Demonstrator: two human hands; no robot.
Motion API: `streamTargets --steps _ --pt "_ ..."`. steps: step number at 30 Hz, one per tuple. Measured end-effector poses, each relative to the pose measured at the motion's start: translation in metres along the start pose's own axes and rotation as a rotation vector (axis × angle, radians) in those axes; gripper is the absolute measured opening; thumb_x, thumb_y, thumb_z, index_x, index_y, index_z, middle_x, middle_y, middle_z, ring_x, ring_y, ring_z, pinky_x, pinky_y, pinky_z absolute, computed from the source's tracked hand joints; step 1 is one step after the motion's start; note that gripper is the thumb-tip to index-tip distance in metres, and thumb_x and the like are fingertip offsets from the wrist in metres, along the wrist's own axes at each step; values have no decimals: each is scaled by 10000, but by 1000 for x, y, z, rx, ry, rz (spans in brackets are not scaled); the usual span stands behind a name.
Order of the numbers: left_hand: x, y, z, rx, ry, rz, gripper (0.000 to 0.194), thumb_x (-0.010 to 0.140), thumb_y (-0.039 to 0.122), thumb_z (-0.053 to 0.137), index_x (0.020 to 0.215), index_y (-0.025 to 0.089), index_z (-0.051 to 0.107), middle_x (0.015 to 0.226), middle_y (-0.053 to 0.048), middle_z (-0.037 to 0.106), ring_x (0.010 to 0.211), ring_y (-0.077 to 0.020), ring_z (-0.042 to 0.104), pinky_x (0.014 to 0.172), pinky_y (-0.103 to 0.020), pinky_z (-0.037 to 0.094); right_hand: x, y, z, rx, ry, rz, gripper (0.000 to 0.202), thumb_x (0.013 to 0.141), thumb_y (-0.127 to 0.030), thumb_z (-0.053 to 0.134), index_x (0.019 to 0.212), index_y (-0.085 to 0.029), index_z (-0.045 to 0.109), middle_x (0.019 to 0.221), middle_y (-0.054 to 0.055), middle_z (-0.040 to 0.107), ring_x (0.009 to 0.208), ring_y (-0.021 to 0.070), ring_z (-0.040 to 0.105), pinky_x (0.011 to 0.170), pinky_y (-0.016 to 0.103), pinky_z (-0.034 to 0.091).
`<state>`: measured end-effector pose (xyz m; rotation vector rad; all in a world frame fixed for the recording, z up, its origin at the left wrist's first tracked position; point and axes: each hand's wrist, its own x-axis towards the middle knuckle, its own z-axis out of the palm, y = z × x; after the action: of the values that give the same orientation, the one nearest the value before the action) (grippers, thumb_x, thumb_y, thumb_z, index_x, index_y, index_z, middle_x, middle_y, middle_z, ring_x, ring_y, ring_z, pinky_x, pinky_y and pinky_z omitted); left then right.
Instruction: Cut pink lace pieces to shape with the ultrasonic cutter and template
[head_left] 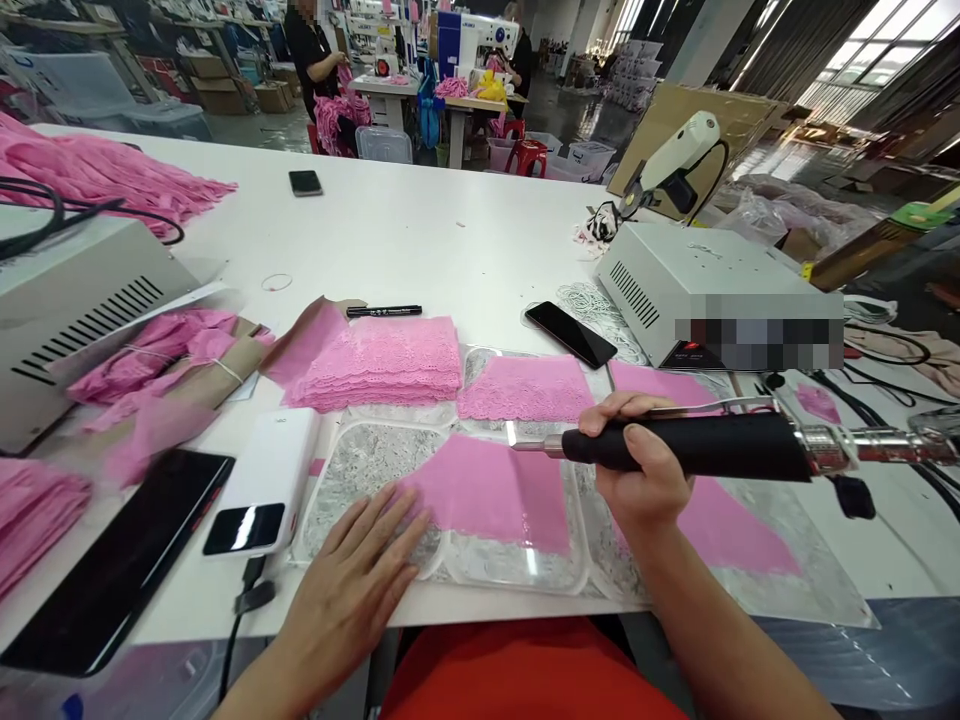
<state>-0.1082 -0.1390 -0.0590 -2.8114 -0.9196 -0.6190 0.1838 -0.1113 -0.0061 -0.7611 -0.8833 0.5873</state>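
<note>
My left hand (pixel 358 575) lies flat, fingers stretched out, its fingertips on the left edge of a pink fabric piece (pixel 499 490). That piece is spread over a clear plastic sheet or tray (pixel 360 450) with a speckled look beneath. My right hand (pixel 645 470) is wrapped round a black-handled tool with a metal tip (pixel 682 446), held level. The tip points left, over the upper part of the fabric; whether it touches cannot be told. Behind lie a lace-edged pink piece (pixel 525 390) and a stack of pink lace pieces (pixel 382 365). More pink fabric (pixel 739 530) lies under my right forearm.
At right stand a grey vented box (pixel 705 270) and a phone (pixel 571 334). A white power bank (pixel 262 480), a black phone-like slab (pixel 120 560), and bundled pink fabric (pixel 161 360) lie left. A marker (pixel 384 311) rests behind the stack. Co-workers sit beyond the table.
</note>
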Motion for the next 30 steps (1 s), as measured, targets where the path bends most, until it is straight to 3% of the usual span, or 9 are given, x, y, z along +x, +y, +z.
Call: streamTargets --steps 13,19,24,30 --pt "-2 -3 1 6 -2 12 467 962 199 458 1428 167 441 1468 -93 466 1411 -258 351 1152 -398 280 1 0 -7 -22 -38 -5 79 735 -205 601 814 -209 598 764 -13 598 601 132 592 621 325 477" --pt "-2 -6 4 -26 24 24 514 961 204 464 1467 160 388 1489 -123 429 1413 -277 344 1150 -408 276 11 -13 -30 -61 100 -57 104 672 -201 563 770 -193 597 732 -9 578 553 126 567 569 309 455" --pt "-1 -6 5 -28 8 19 527 950 200 484 1467 170 391 1483 -125 435 1407 -285 350 1151 -412 272 10 -19 -48 -93 103 -55 120 661 -188 556 768 -187 612 720 1 590 550 132 573 559 314 469" --pt "0 -5 3 -17 0 10 528 947 198 480 1467 177 393 1481 -111 442 1409 -270 351 1170 -389 250 8 -16 -50 -72 79 -59 124 677 -188 575 791 -191 625 737 0 600 556 131 579 552 307 471"
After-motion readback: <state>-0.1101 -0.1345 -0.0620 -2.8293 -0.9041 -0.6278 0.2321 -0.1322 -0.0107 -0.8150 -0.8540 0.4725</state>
